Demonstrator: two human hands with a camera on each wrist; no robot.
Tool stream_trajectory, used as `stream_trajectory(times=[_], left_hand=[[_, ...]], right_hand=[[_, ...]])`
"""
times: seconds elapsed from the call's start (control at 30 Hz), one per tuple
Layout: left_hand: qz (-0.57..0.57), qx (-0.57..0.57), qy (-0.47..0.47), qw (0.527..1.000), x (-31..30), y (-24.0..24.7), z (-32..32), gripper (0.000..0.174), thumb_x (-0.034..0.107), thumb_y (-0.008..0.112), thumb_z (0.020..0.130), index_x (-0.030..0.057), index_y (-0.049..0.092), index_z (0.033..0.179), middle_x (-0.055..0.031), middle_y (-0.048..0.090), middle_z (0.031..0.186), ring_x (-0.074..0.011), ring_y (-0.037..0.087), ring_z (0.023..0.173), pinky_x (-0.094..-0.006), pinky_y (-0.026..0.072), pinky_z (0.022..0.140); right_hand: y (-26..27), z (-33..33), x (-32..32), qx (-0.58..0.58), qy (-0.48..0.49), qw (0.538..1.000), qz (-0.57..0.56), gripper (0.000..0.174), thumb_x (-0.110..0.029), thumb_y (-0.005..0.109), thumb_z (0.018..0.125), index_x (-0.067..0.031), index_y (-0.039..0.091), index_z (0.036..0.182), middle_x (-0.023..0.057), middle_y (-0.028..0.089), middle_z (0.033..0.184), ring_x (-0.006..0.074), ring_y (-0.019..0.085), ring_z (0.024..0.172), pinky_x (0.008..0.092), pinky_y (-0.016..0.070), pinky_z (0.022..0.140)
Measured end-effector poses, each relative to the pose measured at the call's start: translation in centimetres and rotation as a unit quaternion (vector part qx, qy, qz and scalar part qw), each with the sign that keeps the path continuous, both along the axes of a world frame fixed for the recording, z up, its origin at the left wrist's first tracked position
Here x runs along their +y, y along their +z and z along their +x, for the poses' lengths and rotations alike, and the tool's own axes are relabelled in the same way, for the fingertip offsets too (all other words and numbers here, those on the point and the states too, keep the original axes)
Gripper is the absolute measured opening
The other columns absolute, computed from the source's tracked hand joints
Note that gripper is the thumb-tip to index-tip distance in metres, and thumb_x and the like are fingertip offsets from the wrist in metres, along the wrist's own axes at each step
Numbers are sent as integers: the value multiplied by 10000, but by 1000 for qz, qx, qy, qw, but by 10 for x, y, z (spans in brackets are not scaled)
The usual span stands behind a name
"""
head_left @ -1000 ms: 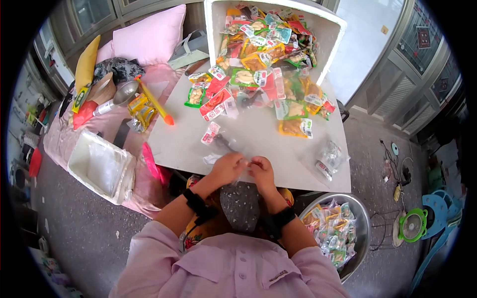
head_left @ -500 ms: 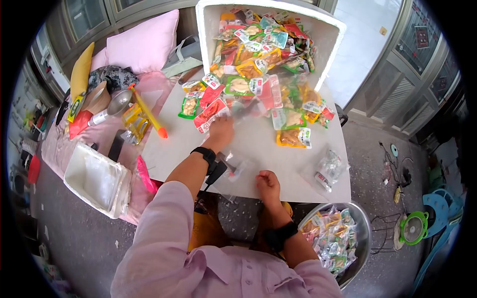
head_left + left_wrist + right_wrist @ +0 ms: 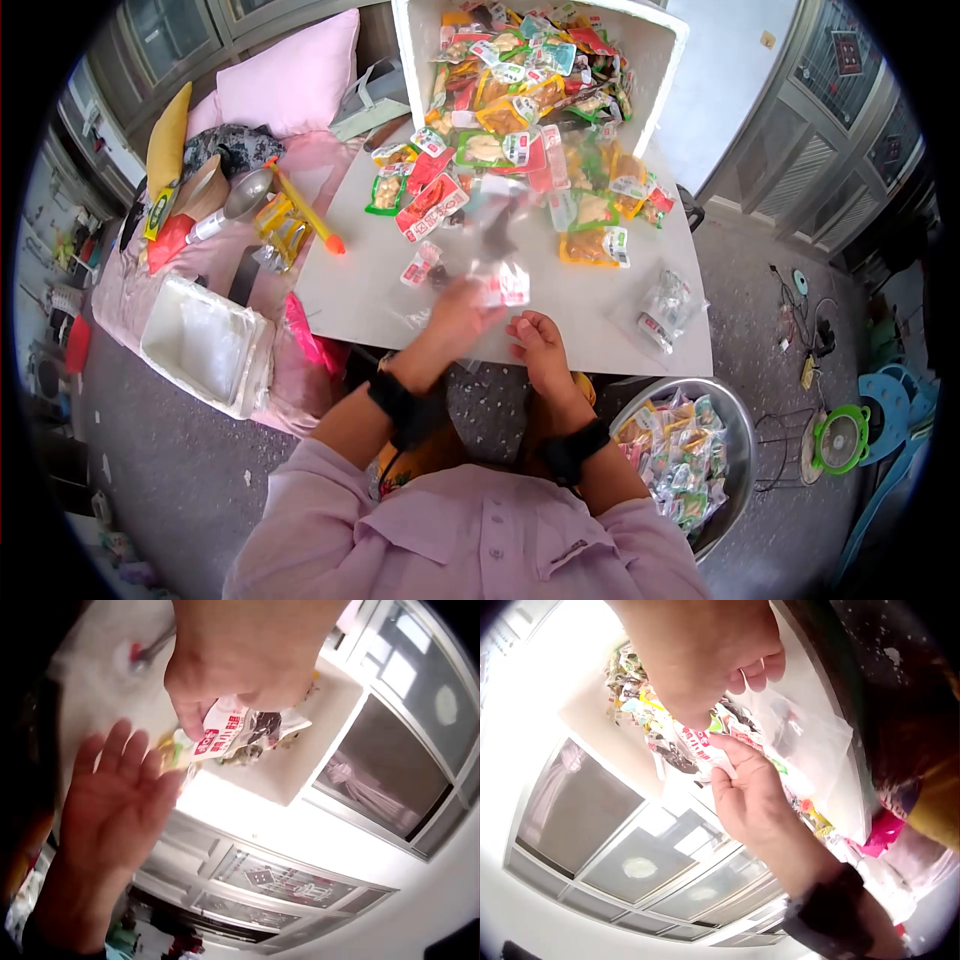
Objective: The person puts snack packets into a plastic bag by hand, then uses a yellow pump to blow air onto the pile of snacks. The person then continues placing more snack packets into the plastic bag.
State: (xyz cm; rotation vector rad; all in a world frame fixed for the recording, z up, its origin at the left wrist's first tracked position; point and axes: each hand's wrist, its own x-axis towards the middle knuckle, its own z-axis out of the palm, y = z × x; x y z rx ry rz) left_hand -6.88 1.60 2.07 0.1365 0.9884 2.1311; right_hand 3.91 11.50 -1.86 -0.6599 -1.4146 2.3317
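My left hand (image 3: 455,318) pinches a small snack packet (image 3: 508,286) by its edge above the near part of the table. In the left wrist view this packet is white with red print, and dark food shows through its clear part. My right hand (image 3: 541,352) is just right of it, palm turned up and fingers loosely spread, with nothing in them. On the table left of the hands lie another red-and-white packet (image 3: 423,264) and a clear plastic bag (image 3: 810,736). Loose snack packets (image 3: 430,205) spread across the far side of the table.
A tipped white foam box (image 3: 668,75) full of packets stands at the back. More bagged packets fill a metal basin (image 3: 745,470) at the lower right. A filled clear bag (image 3: 665,312) sits at the table's right. An empty-looking foam box (image 3: 205,345) stands left.
The hands were together at the near edge. My left hand then reached forward to the loose packets and has come back beside the right hand with one packet.
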Motion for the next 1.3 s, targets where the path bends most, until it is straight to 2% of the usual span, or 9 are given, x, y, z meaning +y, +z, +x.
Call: stream_trajectory(times=[0.2,0.33,0.43,0.53,0.67,0.87,1.07,1.17,1.3], left_hand=[[9,-110,-45,993,-10,-15,79,279,141,460,818,50,378,1069,-113,508,1023,-266,525,933,-382,441,799],[-233,153,-139,950,-25,-30,80,237,207,536,786,54,479,958,-101,522,930,-204,549,783,-306,448,685],[-374,539,13,755,-35,-28,66,292,233,608,708,38,507,900,-120,512,887,-230,529,750,-315,438,662],[-388,736,126,540,-37,-32,48,326,212,642,614,36,503,852,-129,490,808,-292,501,755,-360,429,606],[-467,714,3,521,-36,-37,43,269,199,613,638,32,529,832,-149,504,876,-317,488,832,-394,418,706],[-487,635,-75,595,-30,-45,27,204,128,537,681,21,523,855,-183,509,865,-347,480,841,-397,407,730],[-303,821,109,471,-24,7,60,441,120,572,639,38,461,1058,-173,501,947,-335,479,909,-406,400,768],[-247,838,112,474,-14,4,78,495,125,585,633,49,431,1097,-159,494,978,-324,478,928,-407,387,797],[-272,765,33,583,-9,-6,81,452,119,581,672,28,421,1085,-170,488,1010,-301,504,918,-361,408,766]], right_hand=[[8,30,-11,34,15,989,-143,132,-69,487,808,-48,498,938,70,556,866,160,548,769,295,462,667],[9,41,-1,130,-77,979,-138,123,-39,483,800,-29,508,920,105,565,884,184,559,799,306,467,688],[10,53,18,103,-114,981,-117,187,6,475,747,8,510,931,124,564,916,222,560,838,329,467,710],[4,67,38,75,-107,986,-106,234,32,456,717,0,511,942,108,572,876,214,572,777,333,477,688],[11,83,42,46,-85,987,-126,235,15,443,711,23,508,937,133,572,868,249,577,762,385,496,673],[-2,88,45,51,-69,986,-144,264,-36,472,686,68,507,926,162,569,849,273,584,734,385,505,659],[13,94,46,84,-2,980,-181,276,1,446,701,13,498,972,149,568,906,274,573,808,425,488,704],[24,95,41,101,47,976,-186,269,-33,472,717,2,498,983,141,564,926,267,564,841,422,472,731],[41,97,30,205,126,948,-207,273,-166,527,775,-33,482,1010,102,546,983,230,542,906,364,453,758]])
